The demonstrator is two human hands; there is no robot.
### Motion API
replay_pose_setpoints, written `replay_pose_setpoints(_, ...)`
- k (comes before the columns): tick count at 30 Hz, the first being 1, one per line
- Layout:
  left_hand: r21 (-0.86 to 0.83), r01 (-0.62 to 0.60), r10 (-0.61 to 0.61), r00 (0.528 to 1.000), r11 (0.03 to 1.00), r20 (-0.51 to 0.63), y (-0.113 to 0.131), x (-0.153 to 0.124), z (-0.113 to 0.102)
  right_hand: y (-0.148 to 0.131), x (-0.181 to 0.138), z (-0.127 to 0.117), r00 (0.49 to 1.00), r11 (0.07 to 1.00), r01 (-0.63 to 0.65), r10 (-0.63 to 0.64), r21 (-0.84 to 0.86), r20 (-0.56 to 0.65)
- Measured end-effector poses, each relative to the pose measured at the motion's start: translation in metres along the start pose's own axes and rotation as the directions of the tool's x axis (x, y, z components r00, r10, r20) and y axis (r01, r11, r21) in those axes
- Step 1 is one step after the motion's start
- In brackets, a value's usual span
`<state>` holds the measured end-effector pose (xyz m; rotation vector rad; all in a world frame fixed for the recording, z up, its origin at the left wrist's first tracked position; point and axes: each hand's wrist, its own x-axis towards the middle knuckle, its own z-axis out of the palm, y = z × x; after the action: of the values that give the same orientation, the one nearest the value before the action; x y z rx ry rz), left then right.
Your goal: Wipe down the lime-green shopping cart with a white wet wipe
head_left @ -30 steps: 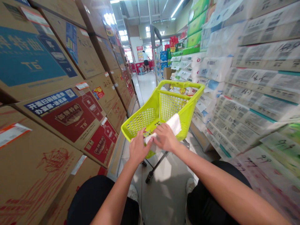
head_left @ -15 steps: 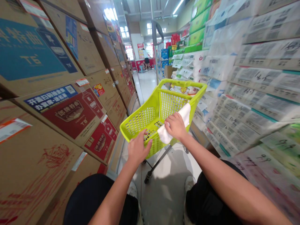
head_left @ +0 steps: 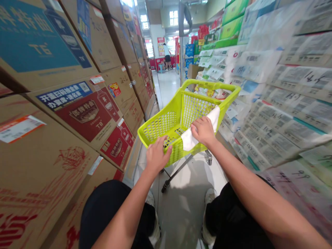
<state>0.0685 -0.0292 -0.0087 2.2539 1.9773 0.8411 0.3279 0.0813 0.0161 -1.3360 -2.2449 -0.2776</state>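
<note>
A lime-green shopping cart [head_left: 162, 125] with a perforated plastic basket stands in front of me, turned at an angle in the aisle. My left hand [head_left: 157, 155] grips its near rim toward the left corner, fingers over the edge and thumb on the outer side. Farther right along that same rim, my right hand [head_left: 203, 130] is closed on a white cloth [head_left: 188, 141]. The cloth drapes over the rim and shows on both sides of the hand. Through the basket's openings its inside floor is visible. Part of the cloth is hidden beneath my right fingers.
Stacked cardboard cartons [head_left: 85, 117] line the left side closely. Wrapped paper packs [head_left: 275, 114] with handwritten prices pile up on the right. A grey handle [head_left: 184, 20] hangs at the top centre. Down the aisle a person [head_left: 166, 57] stands far off. My knees flank the cart.
The cart and both hands sit slightly higher and farther right in view, as do the surroundings, so the view has shifted. Both hands keep nearly the same places on the rim.
</note>
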Motion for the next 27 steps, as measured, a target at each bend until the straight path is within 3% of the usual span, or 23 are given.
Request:
replay_pose_setpoints(3,-0.028,0.006,-0.009,0.993,1.000,-0.115,-0.002,0.000,0.006,-0.056,-0.021,0.013,0.985,0.979,0.168,-0.171,0.118,0.014)
replay_pose_setpoints(6,0.000,-0.025,0.025,0.998,1.000,-0.063,-0.007,0.002,0.001,-0.094,-0.032,0.025,0.925,0.910,0.378,-0.380,0.171,-0.018)
replay_pose_setpoints(9,0.069,-0.065,0.062,0.997,0.995,0.046,-0.013,0.004,-0.007,-0.068,-0.018,0.027,0.862,0.856,0.500,-0.507,0.133,0.018)
replay_pose_setpoints(12,0.080,-0.094,0.088,0.993,0.992,0.076,-0.013,0.005,-0.007,-0.012,0.001,0.021,0.926,0.926,0.377,-0.378,0.027,0.002)
replay_pose_setpoints(14,0.053,-0.101,0.099,0.994,0.993,0.037,-0.009,0.005,-0.002,0.006,0.005,0.018,0.957,0.958,0.287,-0.287,-0.001,-0.031)
replay_pose_setpoints(16,0.034,-0.094,0.095,0.995,0.995,-0.018,-0.005,0.006,0.006,-0.005,-0.001,0.020,0.972,0.974,0.225,-0.224,0.012,-0.077)
replay_pose_setpoints(18,0.035,-0.080,0.081,0.995,0.996,-0.049,-0.001,0.006,0.012,-0.035,-0.013,0.025,0.968,0.970,0.236,-0.229,0.054,-0.107)
replay_pose_setpoints(20,0.041,-0.075,0.077,0.996,0.996,-0.055,0.001,0.006,0.014,-0.064,-0.023,0.031,0.946,0.942,0.317,-0.305,0.111,-0.109)
replay_pose_setpoints(22,0.044,-0.087,0.089,0.995,0.995,-0.045,0.000,0.007,0.013,-0.074,-0.026,0.034,0.910,0.896,0.414,-0.404,0.158,-0.091)
replay_pose_setpoints(25,0.036,-0.122,0.123,0.992,0.992,-0.007,-0.002,0.006,0.008,-0.038,-0.012,0.029,0.882,0.869,0.470,-0.469,0.152,-0.046)
replay_pose_setpoints(27,0.019,-0.150,0.150,0.989,0.989,0.014,-0.001,0.005,0.007,0.002,0.000,0.022,0.935,0.933,0.354,-0.352,0.069,-0.042)
